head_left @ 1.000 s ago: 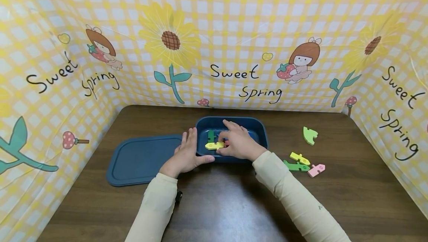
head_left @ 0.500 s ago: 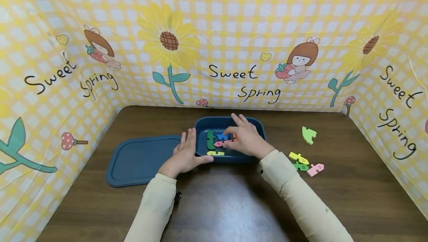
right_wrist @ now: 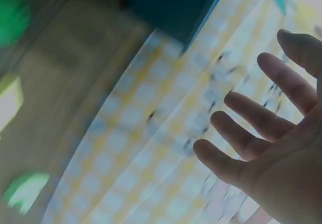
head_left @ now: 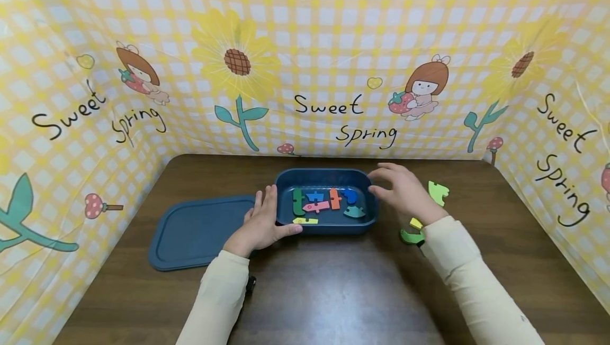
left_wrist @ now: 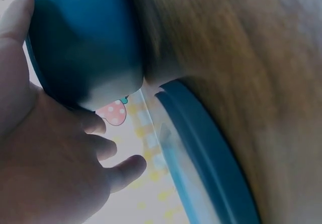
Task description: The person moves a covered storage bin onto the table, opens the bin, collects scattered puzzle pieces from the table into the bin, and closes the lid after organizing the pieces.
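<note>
The dark blue, rounded-rectangular box (head_left: pixel 333 229), with 7 flat, coloured, notched pieces (head_left: pixel 335 198) inside, sits on the brown wood-grain table (head_left: pixel 329 292), the left hand (head_left: pixel 257 228) resting straight-fingered and ungripping against its 9 o'clock end, thumb towards 7. Just beyond its 3 o'clock end, the right hand (head_left: pixel 405 191) hovers empty, fingers loosely spread. A flat dark blue lid (head_left: pixel 205 234) lies near 9 o'clock, loose green and yellow pieces (head_left: pixel 435 191) past 3.

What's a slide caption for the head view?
Left hand touching a blue box of colorful pieces, right hand empty beside it.
</note>
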Tool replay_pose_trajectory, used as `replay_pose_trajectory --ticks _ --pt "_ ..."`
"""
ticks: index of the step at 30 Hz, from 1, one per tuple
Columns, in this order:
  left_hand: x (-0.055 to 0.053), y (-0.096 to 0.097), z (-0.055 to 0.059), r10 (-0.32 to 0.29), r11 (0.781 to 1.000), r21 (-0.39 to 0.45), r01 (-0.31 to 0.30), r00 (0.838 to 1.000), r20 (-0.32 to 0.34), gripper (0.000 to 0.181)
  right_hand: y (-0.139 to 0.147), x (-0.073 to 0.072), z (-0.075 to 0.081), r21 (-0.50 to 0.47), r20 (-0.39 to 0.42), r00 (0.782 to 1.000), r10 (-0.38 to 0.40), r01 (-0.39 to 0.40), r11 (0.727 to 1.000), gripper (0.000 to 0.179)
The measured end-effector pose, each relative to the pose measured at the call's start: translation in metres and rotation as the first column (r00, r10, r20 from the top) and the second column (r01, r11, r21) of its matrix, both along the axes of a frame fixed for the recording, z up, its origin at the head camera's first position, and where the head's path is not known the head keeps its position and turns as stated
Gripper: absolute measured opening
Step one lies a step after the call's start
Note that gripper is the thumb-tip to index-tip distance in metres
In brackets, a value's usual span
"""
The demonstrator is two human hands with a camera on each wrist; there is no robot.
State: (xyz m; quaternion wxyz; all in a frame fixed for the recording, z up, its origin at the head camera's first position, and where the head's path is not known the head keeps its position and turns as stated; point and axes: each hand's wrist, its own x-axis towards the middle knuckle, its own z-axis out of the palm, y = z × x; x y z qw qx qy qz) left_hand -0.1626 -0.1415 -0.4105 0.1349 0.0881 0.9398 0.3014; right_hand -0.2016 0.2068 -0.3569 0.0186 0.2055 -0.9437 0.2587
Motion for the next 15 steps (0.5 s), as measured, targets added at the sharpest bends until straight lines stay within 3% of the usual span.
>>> replay_pose_trajectory --ticks 8,15 --pt "-0.001 0.002 0.000 0.002 1.000 -0.018 -0.002 1.000 -0.004 0.124 0.073 0.000 -0.006 0.040 -0.018 0.998 -0.061 0.061 0.997 0.037" --pt "-0.002 0.001 -0.001 -0.001 1.000 -0.018 0.001 1.000 -0.001 0.123 0.112 0.014 -0.018 0.072 -0.001 0.994 -0.109 0.109 0.991 0.036"
